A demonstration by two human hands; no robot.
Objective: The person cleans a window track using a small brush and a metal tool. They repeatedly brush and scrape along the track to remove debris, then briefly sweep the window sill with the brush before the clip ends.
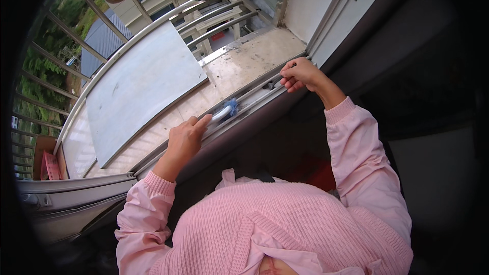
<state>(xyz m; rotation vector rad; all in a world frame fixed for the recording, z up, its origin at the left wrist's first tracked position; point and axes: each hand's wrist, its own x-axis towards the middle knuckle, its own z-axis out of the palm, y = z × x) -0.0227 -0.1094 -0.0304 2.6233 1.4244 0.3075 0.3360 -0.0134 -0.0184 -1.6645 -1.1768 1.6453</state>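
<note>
A brush (222, 114) with a white handle and blue bristles is in my left hand (184, 140), its fingers wrapped round the handle. Its bristles touch the metal window track (249, 103), which runs along the sill. Farther right over the same track is my right hand (301, 75), closed in a pinch with the fingers curled. Whatever it may hold between thumb and fingertips is too small to make out. A small dark object (268, 86) lies in the track between the brush and my right hand.
Beyond the track is a pale stone sill (254, 61) with dark specks. A large white board (145, 89) rests on it at the left. Metal bars (76, 33) enclose the outside. A pink basket (51, 166) stands far left, near an open window sash (76, 186).
</note>
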